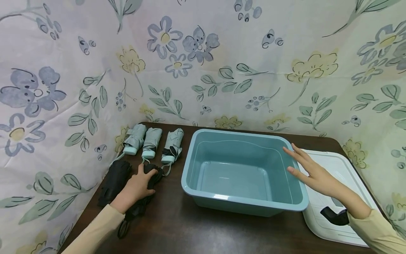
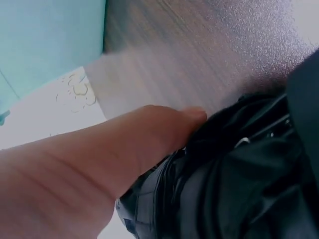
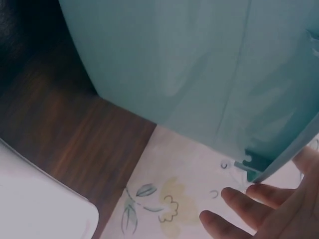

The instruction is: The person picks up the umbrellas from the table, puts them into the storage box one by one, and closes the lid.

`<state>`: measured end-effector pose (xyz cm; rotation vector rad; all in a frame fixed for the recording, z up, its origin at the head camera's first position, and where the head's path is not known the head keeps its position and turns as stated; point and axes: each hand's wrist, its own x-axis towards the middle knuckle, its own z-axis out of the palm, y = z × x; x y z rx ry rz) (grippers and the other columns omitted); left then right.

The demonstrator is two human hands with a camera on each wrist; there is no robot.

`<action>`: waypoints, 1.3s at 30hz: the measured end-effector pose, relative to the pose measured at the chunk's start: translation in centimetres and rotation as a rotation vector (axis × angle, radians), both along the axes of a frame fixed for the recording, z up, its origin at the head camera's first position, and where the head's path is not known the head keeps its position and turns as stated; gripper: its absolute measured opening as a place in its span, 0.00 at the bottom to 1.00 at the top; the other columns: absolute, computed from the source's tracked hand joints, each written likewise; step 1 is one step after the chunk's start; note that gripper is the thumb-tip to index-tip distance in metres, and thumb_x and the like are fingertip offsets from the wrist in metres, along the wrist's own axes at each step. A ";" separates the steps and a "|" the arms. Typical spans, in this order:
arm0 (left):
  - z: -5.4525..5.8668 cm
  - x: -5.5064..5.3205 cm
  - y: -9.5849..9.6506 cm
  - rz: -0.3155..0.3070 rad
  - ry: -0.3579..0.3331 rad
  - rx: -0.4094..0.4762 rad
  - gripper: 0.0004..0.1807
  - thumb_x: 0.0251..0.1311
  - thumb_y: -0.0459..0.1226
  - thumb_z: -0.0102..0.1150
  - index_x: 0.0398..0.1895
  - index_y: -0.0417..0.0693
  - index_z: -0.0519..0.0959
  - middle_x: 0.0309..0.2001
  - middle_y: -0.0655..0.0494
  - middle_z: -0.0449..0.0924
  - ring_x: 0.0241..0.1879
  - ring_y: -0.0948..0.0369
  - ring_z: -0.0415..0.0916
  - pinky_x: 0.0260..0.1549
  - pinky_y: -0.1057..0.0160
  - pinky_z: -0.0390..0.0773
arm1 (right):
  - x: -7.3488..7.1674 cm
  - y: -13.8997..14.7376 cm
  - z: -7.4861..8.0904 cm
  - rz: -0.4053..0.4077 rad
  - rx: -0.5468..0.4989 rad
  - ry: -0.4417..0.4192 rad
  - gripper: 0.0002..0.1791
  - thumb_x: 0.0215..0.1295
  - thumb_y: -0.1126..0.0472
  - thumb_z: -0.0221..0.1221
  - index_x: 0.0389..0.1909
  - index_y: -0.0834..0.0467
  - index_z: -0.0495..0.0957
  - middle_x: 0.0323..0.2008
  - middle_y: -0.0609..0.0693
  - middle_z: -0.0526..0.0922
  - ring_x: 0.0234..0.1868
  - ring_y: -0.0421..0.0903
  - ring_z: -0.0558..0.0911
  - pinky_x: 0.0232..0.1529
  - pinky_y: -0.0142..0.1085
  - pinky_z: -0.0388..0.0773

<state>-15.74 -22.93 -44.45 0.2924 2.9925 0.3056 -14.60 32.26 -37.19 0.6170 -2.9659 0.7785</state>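
My left hand (image 1: 135, 185) grips a black folded umbrella (image 1: 138, 207) on the left side of the table. In the left wrist view the thumb (image 2: 164, 124) lies along the side of its dark fabric (image 2: 249, 184), while the other fingers are hidden. A second black folded umbrella (image 1: 114, 180) lies just to the left. My right hand (image 1: 312, 174), fingers spread and straight, is at the right rim of a blue-green plastic bin (image 1: 244, 201). The right wrist view has its fingers (image 3: 244, 206) close beside the bin's rim.
Behind the black umbrellas lie three pale blue folded umbrellas (image 1: 152, 139) with wrist cords. A white lid (image 1: 330, 225) with a black strap-like piece (image 1: 334, 216) lies right of the bin. Floral cloth (image 1: 222, 70) rises behind the dark wooden table (image 1: 203, 236) and along its left.
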 end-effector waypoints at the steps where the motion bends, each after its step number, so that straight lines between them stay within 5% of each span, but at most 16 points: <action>1: -0.1 0.0 0.0 0.005 0.004 -0.002 0.36 0.43 0.39 0.72 0.58 0.47 0.68 0.58 0.24 0.52 0.18 0.46 0.69 0.15 0.56 0.69 | 0.0 0.0 -0.1 0.001 0.007 0.002 0.36 0.67 0.53 0.53 0.72 0.43 0.48 0.73 0.53 0.39 0.66 0.71 0.53 0.43 0.74 0.59; 8: 0.0 -0.2 -0.3 0.018 -0.020 0.039 0.35 0.44 0.38 0.71 0.57 0.47 0.67 0.59 0.25 0.50 0.21 0.44 0.71 0.16 0.55 0.70 | 0.0 0.2 -0.4 -0.006 0.039 0.001 0.33 0.69 0.52 0.50 0.72 0.43 0.49 0.74 0.51 0.38 0.63 0.72 0.58 0.40 0.71 0.64; 14: 0.5 -0.4 -0.9 0.020 -0.089 0.123 0.31 0.46 0.38 0.68 0.55 0.50 0.66 0.62 0.24 0.45 0.16 0.53 0.68 0.17 0.59 0.68 | -0.1 0.1 -0.3 -0.010 0.036 -0.017 0.33 0.69 0.51 0.49 0.72 0.41 0.47 0.74 0.52 0.37 0.63 0.73 0.58 0.39 0.73 0.63; 32: 3.5 -0.9 -0.6 -0.002 -0.118 0.232 0.31 0.51 0.43 0.62 0.59 0.54 0.62 0.64 0.26 0.42 0.14 0.55 0.67 0.17 0.61 0.66 | 0.0 0.1 -0.4 -0.013 0.028 -0.033 0.33 0.70 0.51 0.47 0.73 0.43 0.46 0.74 0.50 0.35 0.62 0.75 0.58 0.38 0.74 0.62; 36: 4.3 -1.3 -0.5 -0.036 -0.128 0.270 0.31 0.52 0.45 0.63 0.59 0.55 0.62 0.63 0.29 0.45 0.20 0.52 0.71 0.20 0.59 0.67 | 0.0 0.1 -0.3 -0.015 0.030 -0.039 0.33 0.70 0.51 0.47 0.73 0.43 0.46 0.74 0.51 0.36 0.62 0.75 0.58 0.39 0.74 0.62; 39: 4.8 -1.7 -0.4 -0.066 -0.113 0.287 0.31 0.52 0.45 0.64 0.59 0.56 0.63 0.61 0.31 0.50 0.35 0.45 0.73 0.27 0.55 0.70 | 0.0 0.1 -0.3 -0.017 0.032 -0.046 0.33 0.70 0.51 0.47 0.73 0.43 0.46 0.74 0.51 0.35 0.63 0.75 0.57 0.39 0.74 0.61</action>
